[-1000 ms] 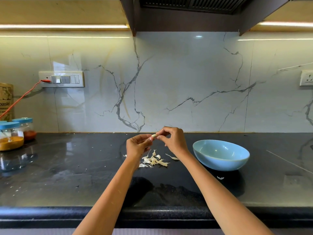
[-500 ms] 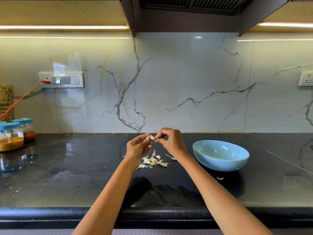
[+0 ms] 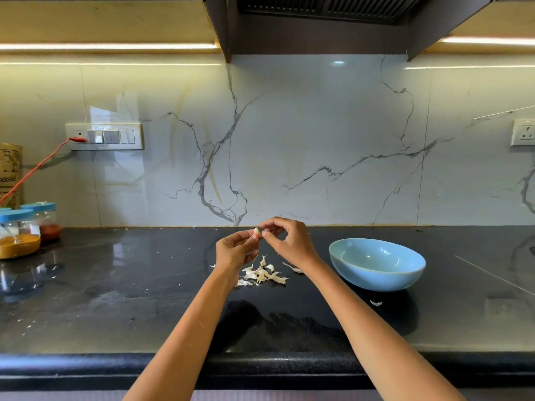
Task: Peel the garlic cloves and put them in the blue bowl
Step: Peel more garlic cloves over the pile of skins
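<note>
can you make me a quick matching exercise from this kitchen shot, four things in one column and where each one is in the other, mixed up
Things:
1. garlic clove
2. blue bowl
3. pile of garlic skins
4. spice jars

Places:
A. far left of the counter
B. on the counter below the hands
C. pinched between left hand and right hand
D. on the counter right of the hands

Pairs: 1-C, 2-D, 3-B, 4-A

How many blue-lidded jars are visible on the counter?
3, all at the far left: the front jar with yellow powder, one behind with red contents, and a lid sliver at the edge; others may be hidden.
</note>
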